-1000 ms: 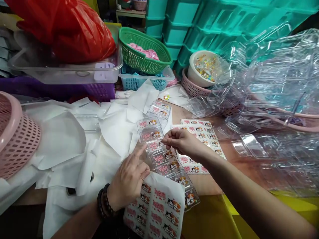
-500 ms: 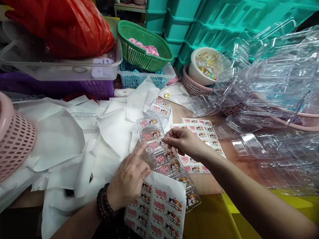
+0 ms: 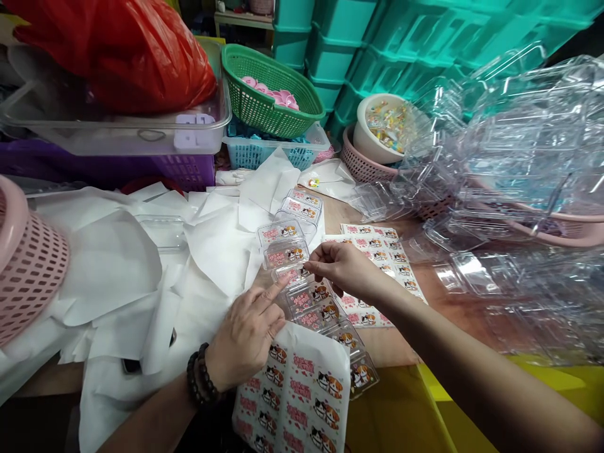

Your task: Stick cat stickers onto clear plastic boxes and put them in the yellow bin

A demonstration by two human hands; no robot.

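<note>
A row of small clear plastic boxes [image 3: 309, 296] with pink cat stickers runs across the table's middle. My left hand [image 3: 248, 333] has its index finger stretched out onto one box's sticker [image 3: 293, 274], the other fingers curled. My right hand [image 3: 344, 267] pinches the same sticker's right edge with thumb and fingers. A sticker sheet [image 3: 295, 393] lies under my left wrist near the front edge. Another sticker sheet [image 3: 380, 251] lies beneath my right hand.
White backing papers [image 3: 141, 277] cover the left of the table. A pink basket [image 3: 28, 264] stands far left. Heaps of empty clear boxes [image 3: 514, 189] fill the right. A green basket [image 3: 268, 94], a clear tub with a red bag [image 3: 117, 63] and a white bowl [image 3: 382, 126] stand behind.
My left index finger has slid forward onto the sticker on the box. My right hand has barely moved.
</note>
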